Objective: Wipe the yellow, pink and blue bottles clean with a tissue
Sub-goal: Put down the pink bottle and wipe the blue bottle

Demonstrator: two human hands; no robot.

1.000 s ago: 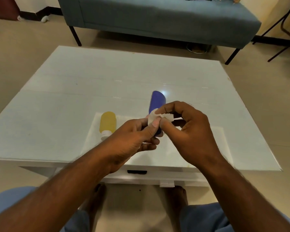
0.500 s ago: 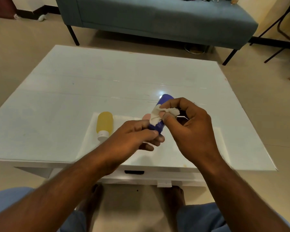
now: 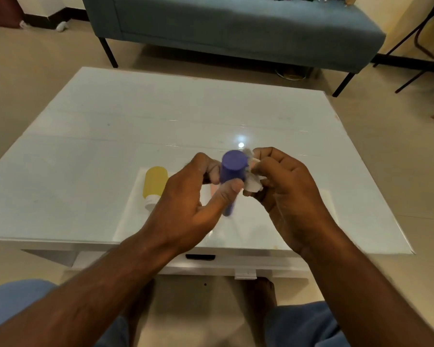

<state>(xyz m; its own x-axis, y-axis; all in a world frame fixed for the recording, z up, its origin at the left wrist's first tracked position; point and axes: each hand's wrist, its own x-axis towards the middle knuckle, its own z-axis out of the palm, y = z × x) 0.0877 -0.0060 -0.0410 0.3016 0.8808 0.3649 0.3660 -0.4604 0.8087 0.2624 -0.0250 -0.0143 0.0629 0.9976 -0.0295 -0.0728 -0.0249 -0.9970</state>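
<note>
My left hand (image 3: pixel 188 204) grips the blue bottle (image 3: pixel 232 171) between thumb and fingers, lifted above the table with its flat bottom tilted up toward me. Against the bottle's right side my right hand (image 3: pixel 286 196) pinches a crumpled white tissue (image 3: pixel 252 182). The yellow bottle (image 3: pixel 154 185) lies on a white sheet (image 3: pixel 318 211) on the table, white cap toward me, left of my hands. A sliver of the pink bottle (image 3: pixel 214 190) shows behind my left thumb; most of it is hidden.
The white glossy table (image 3: pixel 85 146) has a drawer handle (image 3: pixel 200 257) at its near edge. A grey-blue sofa (image 3: pixel 236 28) stands beyond the table, and black chair legs (image 3: pixel 421 46) are at the far right. My knees are below the table edge.
The blue bottle has been raised and tipped up so its bottom faces me. My right hand with the tissue has shifted from the bottle's top to its right side.
</note>
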